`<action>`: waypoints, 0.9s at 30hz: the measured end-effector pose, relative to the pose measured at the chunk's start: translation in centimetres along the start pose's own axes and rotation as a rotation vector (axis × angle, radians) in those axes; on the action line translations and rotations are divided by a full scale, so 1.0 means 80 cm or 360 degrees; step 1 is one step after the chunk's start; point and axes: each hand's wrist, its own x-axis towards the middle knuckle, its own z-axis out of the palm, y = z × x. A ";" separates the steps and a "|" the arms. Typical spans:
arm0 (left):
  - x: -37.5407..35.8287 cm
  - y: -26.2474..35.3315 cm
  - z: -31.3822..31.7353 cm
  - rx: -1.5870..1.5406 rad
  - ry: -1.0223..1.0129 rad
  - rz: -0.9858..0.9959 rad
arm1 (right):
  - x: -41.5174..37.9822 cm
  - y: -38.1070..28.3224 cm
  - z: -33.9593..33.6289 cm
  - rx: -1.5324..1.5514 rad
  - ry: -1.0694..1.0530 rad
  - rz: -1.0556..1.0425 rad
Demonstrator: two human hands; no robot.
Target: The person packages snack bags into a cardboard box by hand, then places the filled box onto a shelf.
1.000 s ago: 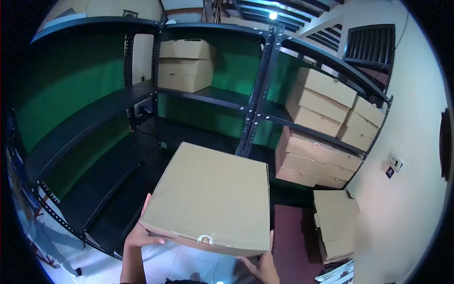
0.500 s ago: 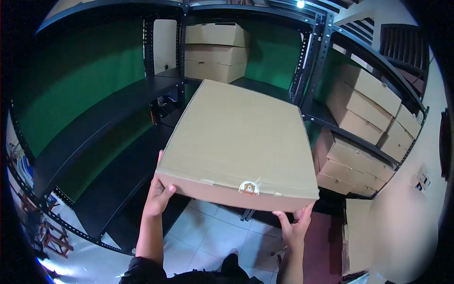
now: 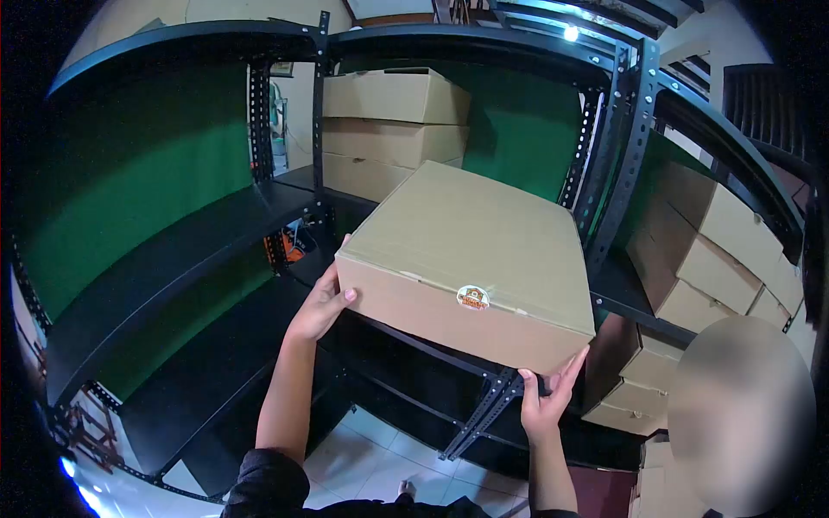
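A large flat cardboard box (image 3: 484,233), closed, with a round orange-and-white sticker (image 3: 473,298) on its front edge, is held out before me. My left hand (image 3: 326,304) grips its left front corner, thumb on the front face. At the right front corner, my right hand (image 3: 553,393) holds the box from below and the side. The box's far end reaches over the middle shelf, just in front of a stack of cardboard boxes (image 3: 371,142). Its underside is hidden from me.
Black metal shelving (image 3: 164,233) with green backing stands to the left and ahead. More cardboard boxes (image 3: 717,250) fill the right-hand shelves. A person (image 3: 743,414), blurred, is at the lower right. White floor tiles (image 3: 389,457) show below.
The box has moved forward and up toward the middle shelf, both hands still on it. More of its front face shows. The view has shifted, and the blurred person appears higher.
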 end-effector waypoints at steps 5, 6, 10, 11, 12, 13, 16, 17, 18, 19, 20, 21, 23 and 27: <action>0.032 -0.054 0.006 -0.0222 0.0167 -0.0095 | 0.031 0.072 0.003 -0.0392 -0.0117 -0.0196; 0.042 -0.062 0.003 -0.0097 0.0209 -0.0122 | 0.036 0.085 0.007 -0.0424 -0.0089 -0.0179; 0.091 -0.075 0.014 0.0318 0.0323 -0.0012 | 0.078 0.093 0.027 -0.0621 0.0270 -0.0311; 0.106 -0.077 0.017 0.0490 0.0353 -0.0003 | 0.089 0.099 0.030 -0.0934 0.0338 -0.0473; 0.122 -0.087 0.020 0.0533 0.0487 0.0072 | 0.102 0.108 0.035 -0.1173 0.0375 -0.0547; 0.136 -0.091 0.027 0.0534 0.0575 0.0083 | 0.114 0.115 0.039 -0.1415 0.0409 -0.0620; 0.165 -0.111 0.021 0.1223 0.0738 0.0251 | 0.142 0.111 0.048 -0.1831 0.0092 -0.0423; 0.176 -0.123 0.014 0.1492 0.0856 0.0425 | 0.152 0.108 0.049 -0.1949 -0.0072 -0.0396; 0.178 -0.121 0.019 0.1448 0.0790 0.0367 | 0.160 0.107 0.050 -0.1827 -0.0198 -0.0234; 0.184 -0.130 0.015 0.1494 0.0758 0.0390 | 0.162 0.111 0.051 -0.1817 -0.0191 -0.0233; 0.190 -0.133 0.017 0.1627 0.0803 0.0452 | 0.165 0.116 0.050 -0.1845 -0.0235 -0.0222; 0.194 -0.137 0.021 0.1757 0.0848 0.0512 | 0.167 0.120 0.049 -0.1876 -0.0282 -0.0210; 0.210 -0.143 0.024 0.1765 0.0894 0.0569 | 0.169 0.122 0.047 -0.1896 -0.0324 -0.0177; 0.235 -0.139 0.022 0.2149 0.0965 0.0602 | 0.163 0.115 0.040 -0.1790 -0.0470 -0.0182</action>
